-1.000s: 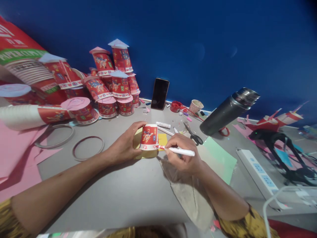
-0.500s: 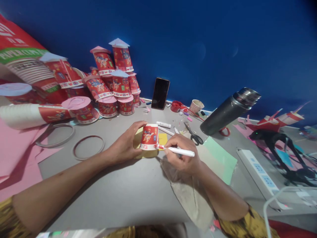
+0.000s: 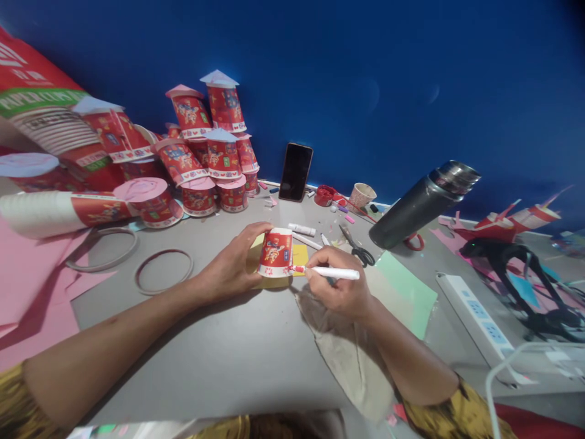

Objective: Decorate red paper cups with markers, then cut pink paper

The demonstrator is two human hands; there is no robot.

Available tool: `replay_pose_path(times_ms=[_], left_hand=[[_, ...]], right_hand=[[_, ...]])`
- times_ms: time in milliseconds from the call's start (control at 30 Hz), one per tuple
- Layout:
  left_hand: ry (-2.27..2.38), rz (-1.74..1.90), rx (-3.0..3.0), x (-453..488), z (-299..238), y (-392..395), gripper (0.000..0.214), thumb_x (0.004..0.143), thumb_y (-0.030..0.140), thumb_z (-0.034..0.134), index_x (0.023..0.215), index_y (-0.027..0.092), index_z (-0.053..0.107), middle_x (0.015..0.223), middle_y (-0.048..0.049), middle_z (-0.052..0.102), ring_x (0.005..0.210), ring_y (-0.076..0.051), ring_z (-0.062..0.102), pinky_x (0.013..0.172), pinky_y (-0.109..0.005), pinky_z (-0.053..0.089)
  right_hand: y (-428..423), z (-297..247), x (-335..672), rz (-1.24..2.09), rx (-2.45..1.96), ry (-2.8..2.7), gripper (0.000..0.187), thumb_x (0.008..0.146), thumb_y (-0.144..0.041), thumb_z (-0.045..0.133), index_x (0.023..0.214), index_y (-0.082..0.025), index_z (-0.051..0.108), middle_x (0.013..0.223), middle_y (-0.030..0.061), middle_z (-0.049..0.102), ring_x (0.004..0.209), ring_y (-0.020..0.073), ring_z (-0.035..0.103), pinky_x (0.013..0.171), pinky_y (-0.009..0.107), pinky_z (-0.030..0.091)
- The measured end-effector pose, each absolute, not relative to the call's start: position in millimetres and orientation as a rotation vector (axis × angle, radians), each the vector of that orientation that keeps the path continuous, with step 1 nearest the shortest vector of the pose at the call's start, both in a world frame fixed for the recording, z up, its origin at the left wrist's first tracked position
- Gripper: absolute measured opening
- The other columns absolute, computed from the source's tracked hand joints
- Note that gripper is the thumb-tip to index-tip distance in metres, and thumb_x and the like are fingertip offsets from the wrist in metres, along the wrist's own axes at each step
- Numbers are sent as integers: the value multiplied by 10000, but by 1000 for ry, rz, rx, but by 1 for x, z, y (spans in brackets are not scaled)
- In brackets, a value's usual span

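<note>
On the near side of the paper cup (image 3: 276,247), the grey tabletop (image 3: 219,360) is stretching toward the person, and a tan cloth-like piece (image 3: 342,353) is lying to the cup's near right, partly beneath the right forearm. The left hand (image 3: 237,259) is grasping the cup from its left, keeping the wide end down; whether the cup is also resting on the yellow paper (image 3: 300,252) is hard to tell. Just right of the cup, the right hand (image 3: 338,292) is gripping a white pen (image 3: 338,273) as for writing, and the red tip end is meeting the right edge of the cup's white band, apparently touching. Compared with half a second ago, the pen is lying more nearly level, its back end sitting higher, while the cup is staying almost put; this is probably a change of stroke, with the marking carrying on at that edge. Scissors (image 3: 362,256) are lying right of the cup, a white tube (image 3: 301,230) just beyond it. Farther behind the cup, a phone (image 3: 296,172) is leaning near the blue wall (image 3: 342,73), and roofed cups (image 3: 223,155) are standing stacked to its far left.
</note>
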State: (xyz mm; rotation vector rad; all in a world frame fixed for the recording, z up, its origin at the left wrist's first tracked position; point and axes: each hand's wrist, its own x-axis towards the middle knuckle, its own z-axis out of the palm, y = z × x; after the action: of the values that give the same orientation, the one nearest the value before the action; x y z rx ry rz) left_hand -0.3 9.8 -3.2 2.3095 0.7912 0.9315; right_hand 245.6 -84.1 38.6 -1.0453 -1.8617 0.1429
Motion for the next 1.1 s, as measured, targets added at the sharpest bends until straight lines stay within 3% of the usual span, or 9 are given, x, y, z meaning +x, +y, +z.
replay_pose_path(times_ms=[1100], left_hand=[[841, 895, 2284, 1, -1, 9, 786, 849, 350, 848, 1528, 250, 465, 1571, -152, 601, 1471, -367, 616, 1252, -539, 511]], right_hand=[[-85, 37, 246, 173, -1042, -1855, 94, 913, -194, 653, 832, -239, 669, 720, -4, 744, 576, 149, 625, 585, 278, 493]])
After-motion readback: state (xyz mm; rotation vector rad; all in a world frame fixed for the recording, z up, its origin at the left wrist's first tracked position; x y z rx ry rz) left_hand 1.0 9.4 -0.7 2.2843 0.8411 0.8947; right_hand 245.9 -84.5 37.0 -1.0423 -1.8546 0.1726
